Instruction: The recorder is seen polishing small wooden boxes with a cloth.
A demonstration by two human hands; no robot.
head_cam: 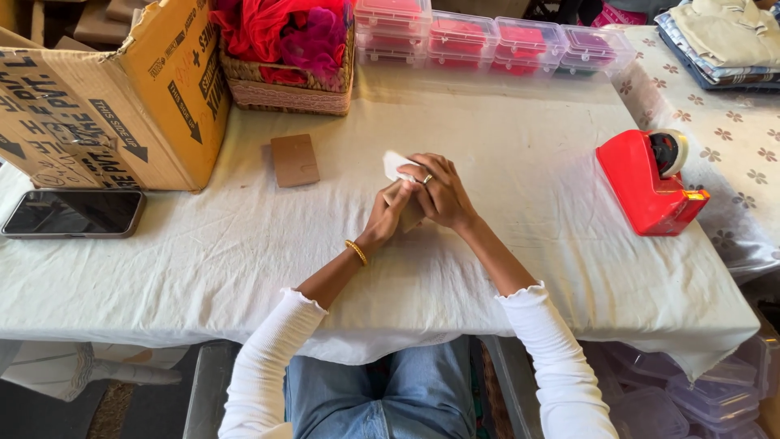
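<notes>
Two hands meet at the middle of the counter [504, 268], which is draped in a white cloth. The left hand [392, 213] and the right hand [439, 191] are both curled closed around one small white piece [396, 165], paper or fabric, whose upper corner sticks out above the fingers; the rest is hidden between the palms, along with what seems to be a tan card edge under the left hand. The white piece is thus held just above the cloth, between both hands. One gold bangle [356, 252] circles the left wrist and one ring [427, 179] shows on a right finger.

One brown cardboard card [294, 159] lies flat to the left of the hands, apart from them. One red tape dispenser [648, 180] stands well to the right, near the counter's edge. One dark phone [73, 213] lies face up at the far left, just in front of one open cardboard box [122, 97]. Beside the box, one woven basket [288, 85] holds red and pink fabric. Along the far edge stand four stacks of clear lidded plastic containers [496, 41] with red or pink contents. One pile of folded cloths [723, 41] rests on a flower-patterned surface at the upper right. More clear containers [691, 390] lie below the counter at the lower right.
</notes>
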